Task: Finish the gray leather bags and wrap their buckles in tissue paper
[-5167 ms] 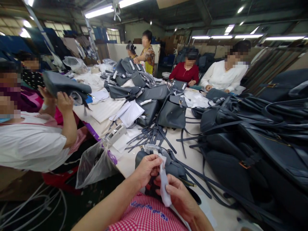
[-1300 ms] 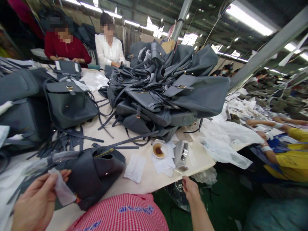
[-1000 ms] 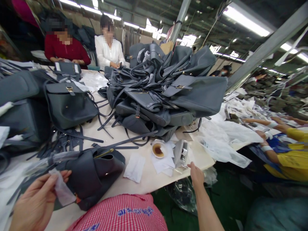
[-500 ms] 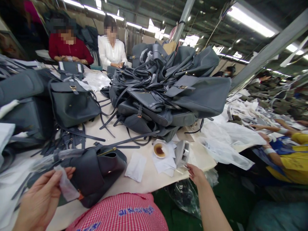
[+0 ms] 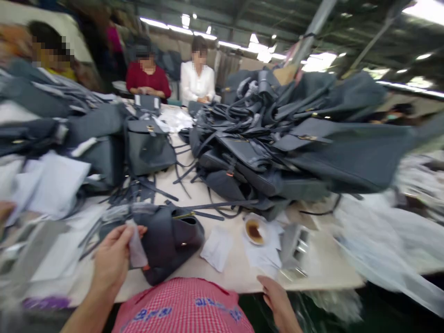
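Left grip (image 5: 113,254) pinching white wrap (image 5: 137,249), right grip (image 5: 275,297) near tape dispenser (image 5: 288,244)

Left hand (image 5: 113,254) pinching a white wrap (image 5: 137,247) by the dark bag (image 5: 164,243)!
Here's the right hand (image 5: 275,296), at the pale table (image 5: 329,266) edge, near 1 grey dispenser (image 5: 289,245).

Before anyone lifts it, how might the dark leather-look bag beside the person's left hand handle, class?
The dark leather-look bag would probably sag and flex, as its opening gapes and its body looks slumped. It seems unlikely to roll, lying broadly against the table. The long strap by its top might trail or catch.
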### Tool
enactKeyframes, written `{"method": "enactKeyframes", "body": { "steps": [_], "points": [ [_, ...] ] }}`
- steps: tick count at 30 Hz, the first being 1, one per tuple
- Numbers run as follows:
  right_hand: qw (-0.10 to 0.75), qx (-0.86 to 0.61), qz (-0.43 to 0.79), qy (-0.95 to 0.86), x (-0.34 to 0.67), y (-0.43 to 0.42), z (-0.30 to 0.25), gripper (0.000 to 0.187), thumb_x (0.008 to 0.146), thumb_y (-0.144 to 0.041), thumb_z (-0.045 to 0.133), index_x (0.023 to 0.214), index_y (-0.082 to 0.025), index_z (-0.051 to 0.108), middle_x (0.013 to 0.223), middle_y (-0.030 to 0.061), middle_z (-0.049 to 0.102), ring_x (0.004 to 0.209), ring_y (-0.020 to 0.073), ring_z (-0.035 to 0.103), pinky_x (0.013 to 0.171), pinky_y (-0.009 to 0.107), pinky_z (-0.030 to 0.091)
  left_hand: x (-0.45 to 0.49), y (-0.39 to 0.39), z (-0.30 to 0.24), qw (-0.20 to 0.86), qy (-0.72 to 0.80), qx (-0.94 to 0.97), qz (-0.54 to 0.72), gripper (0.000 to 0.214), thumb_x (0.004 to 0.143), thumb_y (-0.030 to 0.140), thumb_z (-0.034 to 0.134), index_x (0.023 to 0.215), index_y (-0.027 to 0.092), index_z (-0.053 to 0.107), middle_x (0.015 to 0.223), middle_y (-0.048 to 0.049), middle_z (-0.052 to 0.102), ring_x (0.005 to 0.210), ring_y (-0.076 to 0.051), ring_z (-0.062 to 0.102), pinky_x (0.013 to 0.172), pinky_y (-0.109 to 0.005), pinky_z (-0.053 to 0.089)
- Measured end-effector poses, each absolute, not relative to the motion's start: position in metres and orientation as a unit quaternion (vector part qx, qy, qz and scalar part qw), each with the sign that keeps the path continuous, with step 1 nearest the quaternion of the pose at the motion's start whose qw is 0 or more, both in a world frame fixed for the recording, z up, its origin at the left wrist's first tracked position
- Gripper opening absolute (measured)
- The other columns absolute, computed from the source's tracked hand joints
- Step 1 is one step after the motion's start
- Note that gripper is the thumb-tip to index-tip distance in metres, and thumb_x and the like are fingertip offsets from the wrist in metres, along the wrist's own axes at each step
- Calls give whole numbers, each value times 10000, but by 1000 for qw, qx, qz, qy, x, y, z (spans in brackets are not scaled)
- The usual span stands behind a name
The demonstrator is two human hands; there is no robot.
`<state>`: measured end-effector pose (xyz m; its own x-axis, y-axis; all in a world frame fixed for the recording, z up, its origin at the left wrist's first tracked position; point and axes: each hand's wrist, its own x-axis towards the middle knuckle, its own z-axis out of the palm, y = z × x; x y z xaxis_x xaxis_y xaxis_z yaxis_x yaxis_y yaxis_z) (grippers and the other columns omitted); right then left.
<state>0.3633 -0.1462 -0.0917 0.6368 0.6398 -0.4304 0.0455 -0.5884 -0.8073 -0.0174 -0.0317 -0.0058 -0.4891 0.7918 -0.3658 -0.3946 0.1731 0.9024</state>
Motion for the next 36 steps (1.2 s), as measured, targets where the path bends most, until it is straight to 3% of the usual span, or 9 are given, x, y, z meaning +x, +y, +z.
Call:
{"method": "enactKeyframes", "body": {
  "steps": [2,5,10,19,22,26,31,36],
  "points": [
    [381,-750,457,-289,325,-118,-66,329,620,-553,720,619,-229,663,542,-13,532,511,166,477,504,303,409,-13,-37,-8,463,593,198,628,313,551,367,803,711,140,660,659,-38,718,634,-166,661,644,-265,526],
    [321,-560,609,-461,255,-66,-4,325,696,-530,668,631,-213,641,533,-36,429,517,128,363,516,271,329,-8,-38,-17,424,582,247,648,283,658,422,753,722,162,659,688,-54,714,649,-173,659,690,-297,509],
    [195,-405,652,-610,146,-10,64,282,687,-445,659,592,-197,564,545,-54,410,526,104,325,506,235,279,2,-41,-28,351,600,304,652,212,782,380,653,700,185,644,664,-29,671,639,-163,608,667,-286,469],
    [134,-407,557,-712,110,43,26,281,705,-434,616,572,-191,567,544,-43,488,554,124,429,532,241,343,14,-52,-26,261,629,364,635,154,881,280,550,826,217,679,828,-43,695,793,-193,632,749,-303,475],
    [132,-404,532,-733,108,47,20,293,724,-439,596,560,-199,563,543,-40,497,551,128,435,545,247,348,17,-55,-29,261,625,360,642,147,906,284,525,990,233,634,832,-46,698,786,-189,651,764,-310,491],
    [128,-419,518,-734,104,46,16,307,725,-464,580,557,-209,551,525,-44,469,533,130,413,534,253,339,17,-59,-41,215,636,381,635,316,910,252,511,1225,233,518,851,-60,703,817,-193,674,830,-324,504],
    [126,-423,506,-741,101,44,21,314,718,-468,582,547,-208,539,531,-42,459,546,131,418,518,245,335,12,-61,-42,161,625,450,617,250,924,221,476,1123,227,626,1047,-91,703,987,-201,654,911,-320,489],
    [95,-457,556,-687,102,39,25,330,689,-485,604,542,-197,538,471,-63,412,449,91,369,432,222,289,10,-62,-27,260,640,344,636,136,869,228,542,865,182,671,800,-31,695,756,-162,634,725,-263,491]
  ]
}}
